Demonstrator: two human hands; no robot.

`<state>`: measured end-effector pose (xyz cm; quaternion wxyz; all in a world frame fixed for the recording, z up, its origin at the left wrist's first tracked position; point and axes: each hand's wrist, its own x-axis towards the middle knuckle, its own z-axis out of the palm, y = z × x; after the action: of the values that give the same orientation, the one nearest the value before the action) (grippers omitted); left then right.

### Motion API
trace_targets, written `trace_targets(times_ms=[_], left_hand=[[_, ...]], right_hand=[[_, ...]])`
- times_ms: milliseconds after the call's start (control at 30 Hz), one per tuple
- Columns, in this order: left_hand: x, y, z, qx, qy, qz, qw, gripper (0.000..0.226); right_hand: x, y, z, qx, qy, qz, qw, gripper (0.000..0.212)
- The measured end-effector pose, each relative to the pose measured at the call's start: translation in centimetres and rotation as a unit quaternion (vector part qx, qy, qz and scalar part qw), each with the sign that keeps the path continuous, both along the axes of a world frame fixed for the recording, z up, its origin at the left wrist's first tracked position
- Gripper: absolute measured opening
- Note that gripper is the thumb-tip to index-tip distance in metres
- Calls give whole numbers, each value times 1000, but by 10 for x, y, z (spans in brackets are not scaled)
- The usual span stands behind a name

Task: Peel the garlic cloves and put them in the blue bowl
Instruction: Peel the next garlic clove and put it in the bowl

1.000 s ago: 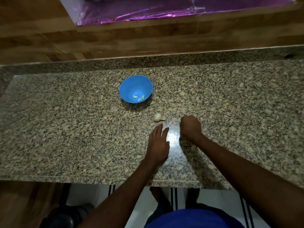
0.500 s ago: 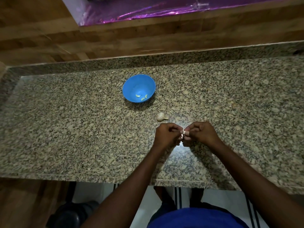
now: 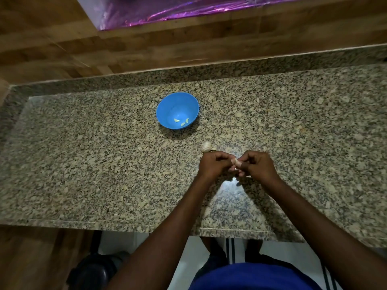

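left hand (image 3: 213, 165), right hand (image 3: 258, 166): both pinch garlic clove (image 3: 236, 162) | granite counter (image 3: 104, 164) | wood-panel wall (image 3: 52, 45)

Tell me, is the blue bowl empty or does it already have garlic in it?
Not empty: the blue bowl stands upright with three pale peeled cloves lying at its bottom.

bowl (image 3: 177, 110) on counter (image 3: 83, 155) | garlic bulb (image 3: 207, 147) between bowl and hands (image 3: 236, 165)

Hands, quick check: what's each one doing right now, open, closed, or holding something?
Left hand: fingers curled, pinching the garlic clove.
Right hand: fingers curled, pinching the same clove from the other side.
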<state>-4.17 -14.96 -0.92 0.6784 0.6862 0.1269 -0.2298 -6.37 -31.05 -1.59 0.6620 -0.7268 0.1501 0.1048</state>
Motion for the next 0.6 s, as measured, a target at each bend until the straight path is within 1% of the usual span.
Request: trace_targets(times_ms=[67, 100, 200, 300, 367, 467, 600], left_hand=[[1, 0, -3, -9, 9, 12, 1000, 15], [2, 0, -5, -7, 13, 15, 1000, 14], [3, 2, -10, 27, 21, 21, 999, 4], [1, 5, -16, 67, 9, 22, 997, 6], [-1, 7, -19, 104, -18, 11, 994, 9], [-2, 12, -21, 166, -76, -32, 983, 12], [0, 14, -16, 157, -97, -35, 982, 13]], right_hand=[[1, 1, -4, -4, -7, -14, 1000, 14], [2, 1, -6, -9, -8, -22, 1000, 13], [4, 0, -11, -4, 9, -43, 999, 10], [5, 2, -16, 3, 33, -52, 998, 10], [7, 2, -19, 10, 53, -46, 997, 12], [8, 1, -22, 22, 80, -34, 996, 13], [7, 0, -21, 14, 82, -4, 997, 12]])
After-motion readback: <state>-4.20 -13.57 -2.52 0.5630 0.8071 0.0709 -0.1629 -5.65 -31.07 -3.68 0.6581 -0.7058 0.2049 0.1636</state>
